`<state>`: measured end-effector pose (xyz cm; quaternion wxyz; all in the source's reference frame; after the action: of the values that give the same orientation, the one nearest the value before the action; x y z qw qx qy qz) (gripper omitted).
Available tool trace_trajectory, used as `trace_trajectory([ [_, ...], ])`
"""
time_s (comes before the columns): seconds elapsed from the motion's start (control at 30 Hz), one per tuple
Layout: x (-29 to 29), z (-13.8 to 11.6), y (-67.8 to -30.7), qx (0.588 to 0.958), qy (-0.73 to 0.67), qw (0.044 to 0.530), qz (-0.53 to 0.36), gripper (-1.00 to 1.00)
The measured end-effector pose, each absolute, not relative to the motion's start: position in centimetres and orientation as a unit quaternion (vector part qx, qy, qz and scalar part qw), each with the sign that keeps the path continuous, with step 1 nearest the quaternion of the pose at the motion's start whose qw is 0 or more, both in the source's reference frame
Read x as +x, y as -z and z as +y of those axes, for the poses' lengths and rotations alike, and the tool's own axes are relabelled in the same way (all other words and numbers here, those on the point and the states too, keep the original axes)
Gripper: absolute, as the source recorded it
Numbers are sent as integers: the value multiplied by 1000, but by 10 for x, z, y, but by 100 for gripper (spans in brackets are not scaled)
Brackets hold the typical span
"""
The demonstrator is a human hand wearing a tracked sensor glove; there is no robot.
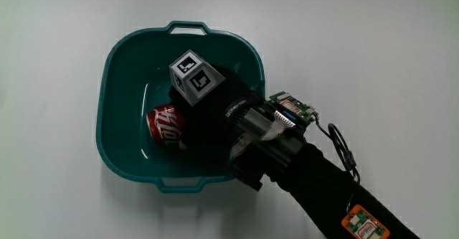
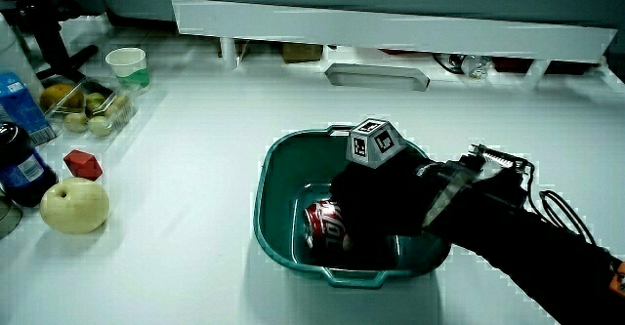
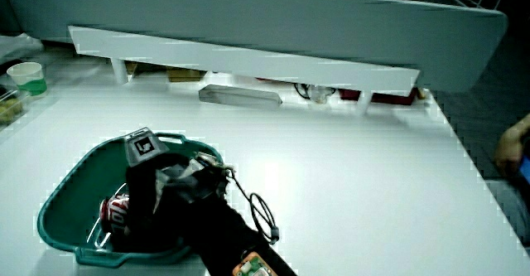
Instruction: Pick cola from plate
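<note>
Your hand (image 1: 215, 113) covers the cola can (image 1: 166, 125) lying in the teal basin (image 1: 118, 67). Finger closure: cannot tell. Confirm a firm wrap around the can's body, then lift clear of the rim.

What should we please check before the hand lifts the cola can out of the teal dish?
1. Red cola can lies on its side inside the teal plastic dish: ok.
2. Black-gloved hand is down in the dish, over the can: ok.
3. Grip closed on the can: cannot tell, the glove hides the fingers.
4. Can clear of the dish wall: ok in the main view.
5. Space above the dish free: ok.
</note>
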<state>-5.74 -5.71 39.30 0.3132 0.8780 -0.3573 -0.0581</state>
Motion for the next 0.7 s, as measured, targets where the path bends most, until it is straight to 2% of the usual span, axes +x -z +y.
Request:
trace_trajectory([
  [0.27, -54, -54, -392, 882, 63, 303, -356, 100],
  [0.63, -34, -66, -352, 893, 38, 283, -349, 100],
  [0.67, -32, -67, -346, 900, 36, 266, -344, 100],
  [0.7, -30, -68, -347, 896, 33, 278, -346, 100],
])
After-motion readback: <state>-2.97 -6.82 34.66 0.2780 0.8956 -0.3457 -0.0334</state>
